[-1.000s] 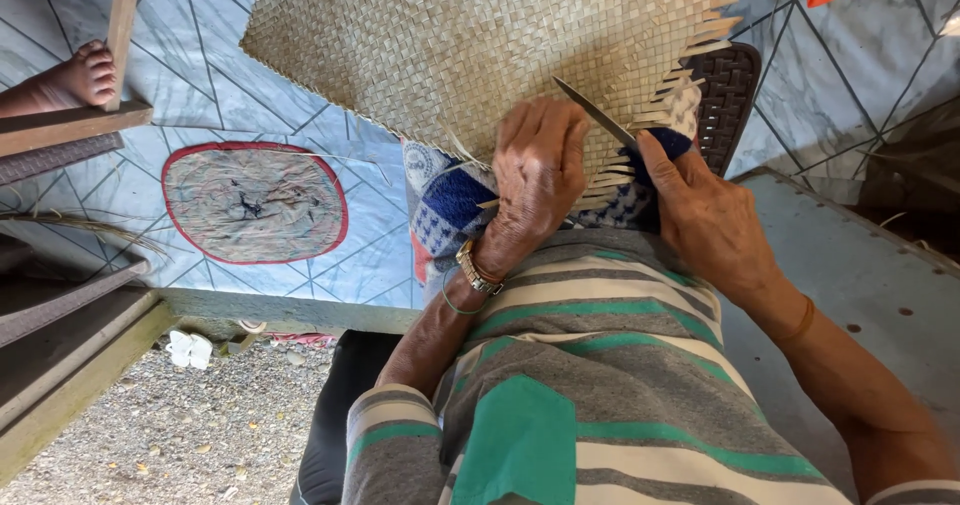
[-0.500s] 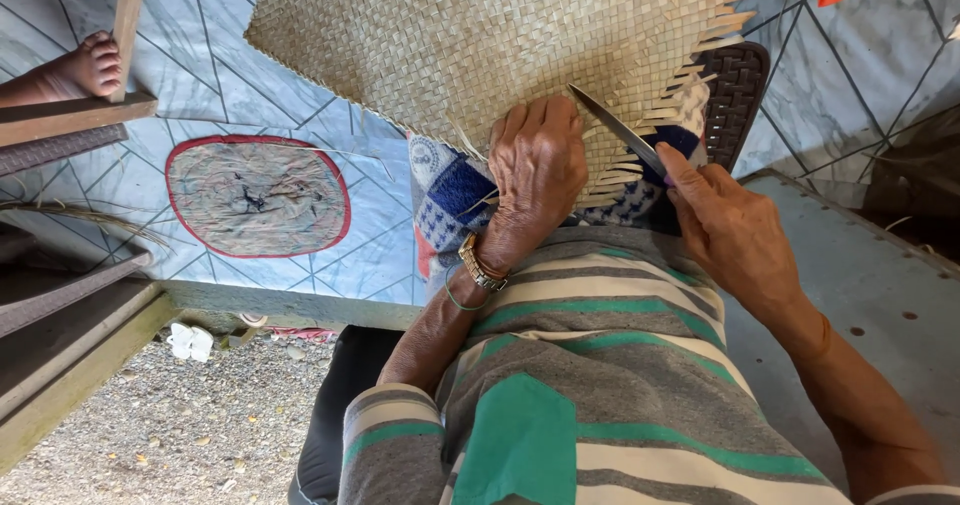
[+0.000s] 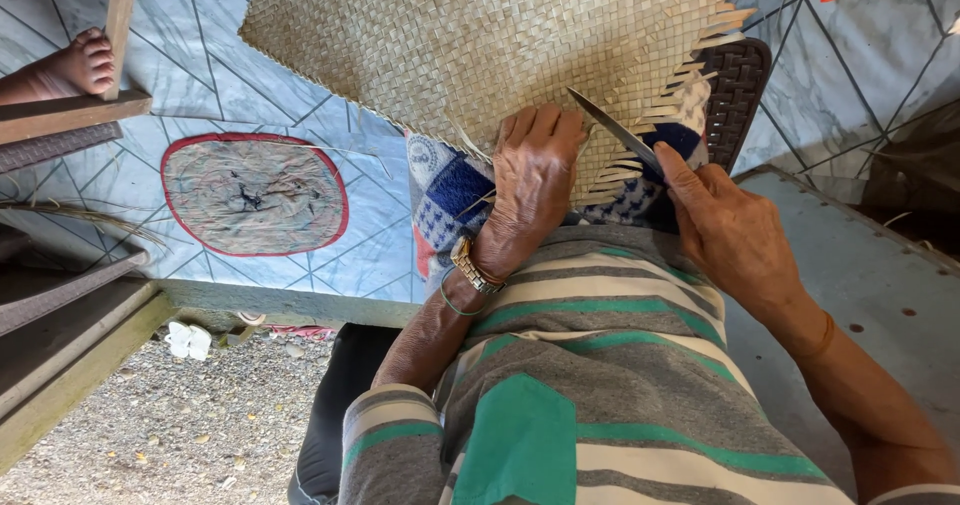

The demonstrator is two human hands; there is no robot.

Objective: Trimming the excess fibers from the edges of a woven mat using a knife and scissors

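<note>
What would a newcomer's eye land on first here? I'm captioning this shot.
The big woven mat fills the top centre. At its frayed right edge the right hand holds a knife, blade on the loose strips, while the left hand presses on the mat beside it.

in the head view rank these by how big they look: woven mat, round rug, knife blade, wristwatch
1. woven mat, by far the largest
2. round rug
3. knife blade
4. wristwatch, smallest

The blade and watch sit nearer the camera than the rug, yet look much smaller than it.
</note>
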